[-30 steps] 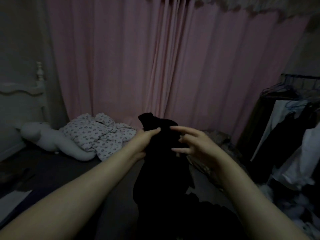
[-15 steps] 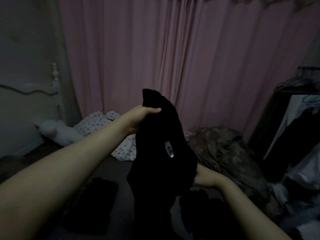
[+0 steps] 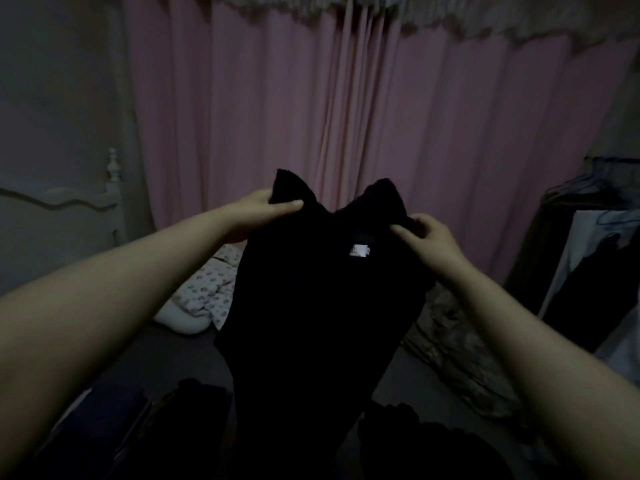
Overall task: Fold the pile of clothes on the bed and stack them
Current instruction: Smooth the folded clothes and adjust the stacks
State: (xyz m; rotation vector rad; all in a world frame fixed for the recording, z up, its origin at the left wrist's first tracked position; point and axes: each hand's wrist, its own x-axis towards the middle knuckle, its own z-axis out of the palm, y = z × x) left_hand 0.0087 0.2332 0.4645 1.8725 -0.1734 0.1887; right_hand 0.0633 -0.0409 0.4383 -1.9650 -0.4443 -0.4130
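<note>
Right hand (image 3: 427, 237) came up from below; both hands now pinch black garment's (image 3: 322, 306) top corners, left hand (image 3: 258, 213) opposite, above bed (image 3: 145, 358).

Two hands, the left hand (image 3: 258, 211) and the right hand (image 3: 427, 237), each pinch one upper corner of one black garment (image 3: 322, 306). One white label (image 3: 358, 251) sits between the two grips. Below the grips lie two dark clothes heaps (image 3: 201, 403), one floral blanket (image 3: 211, 289) under the left grip, and one camouflage bundle (image 3: 453, 351) under the right. One pink curtain (image 3: 346, 116) hangs beyond.
</note>
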